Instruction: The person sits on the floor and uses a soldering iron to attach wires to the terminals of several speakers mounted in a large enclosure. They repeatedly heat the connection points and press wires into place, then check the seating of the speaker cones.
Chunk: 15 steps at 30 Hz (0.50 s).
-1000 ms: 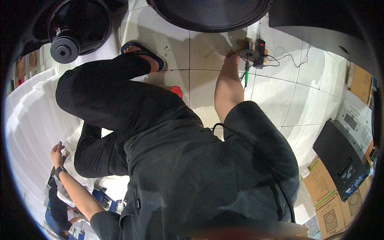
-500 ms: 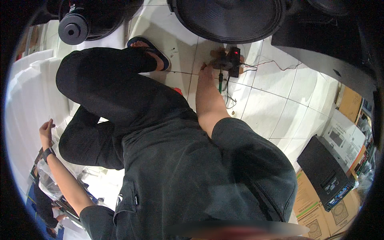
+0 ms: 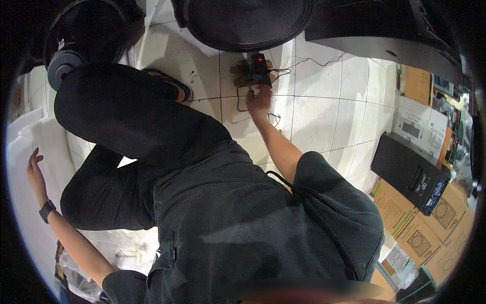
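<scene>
On the tiled floor lies a small black electrical box with a lit red light and thin cables. My right hand is curled at the near end of this box. A dark cable loops beside its fingers, which look closed, but what they hold is blurred and partly hidden. Off to the far left, my left hand is raised beside white sheeting, its fingers loosely apart and nothing seen in them. A dark watch is on that wrist.
A large round black speaker cone stands just beyond the box. Another round speaker part is at upper left, close to my knee. To the right are a black cabinet and cardboard boxes. Thin wires trail across the tiles.
The view has shifted. My right hand has moved from the left side of the black box to its near end. My left hand's fingers have loosened from a pinch.
</scene>
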Tool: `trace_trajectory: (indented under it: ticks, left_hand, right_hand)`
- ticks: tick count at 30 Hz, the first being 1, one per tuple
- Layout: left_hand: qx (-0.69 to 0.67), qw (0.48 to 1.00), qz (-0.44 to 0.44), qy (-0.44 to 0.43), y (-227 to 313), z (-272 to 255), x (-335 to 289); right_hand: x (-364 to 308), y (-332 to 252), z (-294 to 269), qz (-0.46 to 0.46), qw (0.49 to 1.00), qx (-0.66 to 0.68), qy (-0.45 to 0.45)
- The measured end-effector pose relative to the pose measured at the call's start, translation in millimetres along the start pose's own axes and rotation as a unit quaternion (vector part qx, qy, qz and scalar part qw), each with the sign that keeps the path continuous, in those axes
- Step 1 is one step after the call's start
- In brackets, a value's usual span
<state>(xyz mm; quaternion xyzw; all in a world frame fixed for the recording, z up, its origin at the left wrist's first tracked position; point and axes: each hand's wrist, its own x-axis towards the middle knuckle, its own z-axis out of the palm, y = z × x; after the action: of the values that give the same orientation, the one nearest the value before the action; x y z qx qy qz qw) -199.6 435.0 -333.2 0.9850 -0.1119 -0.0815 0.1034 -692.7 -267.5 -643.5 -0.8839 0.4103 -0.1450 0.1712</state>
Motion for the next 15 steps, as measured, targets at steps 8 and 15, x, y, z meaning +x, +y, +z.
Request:
trace_trajectory:
  ticks: [8, 15]
  left_hand:
    - [0.020, 0.989, 0.129, 0.064, 49, -37, 34]
    - [0.097, 0.978, 0.180, 0.034, 40, -95, 104]
  right_hand:
    - [-40, 74, 21, 0.223, 0.946, 0.021, -0.235]
    - [-60, 67, 40, 0.210, 0.961, -0.034, -0.177]
